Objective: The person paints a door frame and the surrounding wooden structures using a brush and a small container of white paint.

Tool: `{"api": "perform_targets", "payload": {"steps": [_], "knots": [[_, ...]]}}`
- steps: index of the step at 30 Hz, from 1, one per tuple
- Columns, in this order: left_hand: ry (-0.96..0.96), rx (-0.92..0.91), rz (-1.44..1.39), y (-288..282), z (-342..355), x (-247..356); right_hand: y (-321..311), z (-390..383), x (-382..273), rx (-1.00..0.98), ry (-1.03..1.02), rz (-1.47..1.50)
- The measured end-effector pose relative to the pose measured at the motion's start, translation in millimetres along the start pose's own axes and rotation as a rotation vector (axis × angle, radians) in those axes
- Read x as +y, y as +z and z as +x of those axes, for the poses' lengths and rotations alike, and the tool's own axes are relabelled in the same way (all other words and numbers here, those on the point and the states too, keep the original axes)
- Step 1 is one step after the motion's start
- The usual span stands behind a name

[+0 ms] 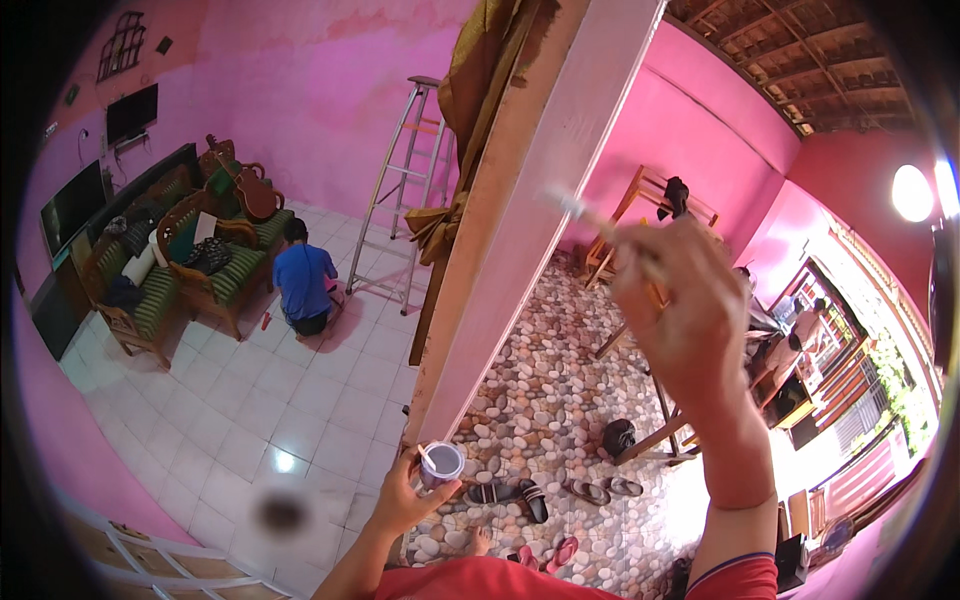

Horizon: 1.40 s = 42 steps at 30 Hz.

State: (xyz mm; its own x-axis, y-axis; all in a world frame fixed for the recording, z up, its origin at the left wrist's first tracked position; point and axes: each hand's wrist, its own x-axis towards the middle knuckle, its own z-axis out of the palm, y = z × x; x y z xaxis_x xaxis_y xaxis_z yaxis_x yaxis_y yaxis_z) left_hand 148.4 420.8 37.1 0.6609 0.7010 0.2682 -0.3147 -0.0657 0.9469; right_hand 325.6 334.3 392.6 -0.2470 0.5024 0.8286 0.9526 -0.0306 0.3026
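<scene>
My right hand (688, 305) is raised and closed around a thin paintbrush (575, 205), slightly smeared by motion. The brush's pale bristles are at the pinkish-white face of a tall door frame (535, 215); I cannot tell whether they touch it. Lower down, my left hand (402, 503) grips a small round cup (443, 468) with greyish contents, tilted a little toward me. A short white stick (427, 457) lies against the cup's rim by the fingers. The cup is close beside the lower part of the frame.
A gold-brown curtain (478, 90) is bunched along the frame's left side. Behind it stands a stepladder (405, 190). A person in a blue shirt (303, 280) crouches near carved sofas (215, 265). Sandals (533, 500) lie on the pebble-patterned floor; wooden furniture (640, 205) stands beyond.
</scene>
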Motion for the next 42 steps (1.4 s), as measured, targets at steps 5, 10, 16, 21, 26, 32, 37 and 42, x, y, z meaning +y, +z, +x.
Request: {"api": "perform_targets", "payload": {"steps": [5, 10, 16, 21, 26, 32, 37, 42], "knots": [[-0.057, -0.021, 0.023, -6.7, -0.3, -4.3, 16.4, 20.3, 25.7, 0.005, 0.007, -0.031], [-0.047, -0.032, 0.025, -3.8, -2.7, -8.8, -9.0, 64.9, 34.6, 0.278, 0.002, -0.091], [-0.028, 0.01, -0.006, -4.7, -2.7, -14.1, 3.1, 18.8, -1.2, -0.055, -0.034, -0.012], [-0.044, 0.034, 0.087, -10.5, -7.9, -26.8, 7.0, 52.8, 27.8, 0.037, 0.031, 0.012], [-0.032, 0.0, 0.098, -10.9, -8.6, -37.5, -12.4, 90.7, 35.7, 0.318, -0.064, -0.136], [-0.076, -0.005, -0.01, -13.9, -10.6, -20.6, 9.1, 47.8, 12.6, 0.051, -0.033, -0.068], [-0.063, -0.012, -0.011, -13.8, -8.5, -16.4, -8.4, 98.2, 41.6, 0.256, -0.021, -0.174], [-0.029, 0.05, -0.001, -12.0, -8.4, -29.4, -5.2, 106.3, 43.6, 0.41, -0.16, -0.235]]}}
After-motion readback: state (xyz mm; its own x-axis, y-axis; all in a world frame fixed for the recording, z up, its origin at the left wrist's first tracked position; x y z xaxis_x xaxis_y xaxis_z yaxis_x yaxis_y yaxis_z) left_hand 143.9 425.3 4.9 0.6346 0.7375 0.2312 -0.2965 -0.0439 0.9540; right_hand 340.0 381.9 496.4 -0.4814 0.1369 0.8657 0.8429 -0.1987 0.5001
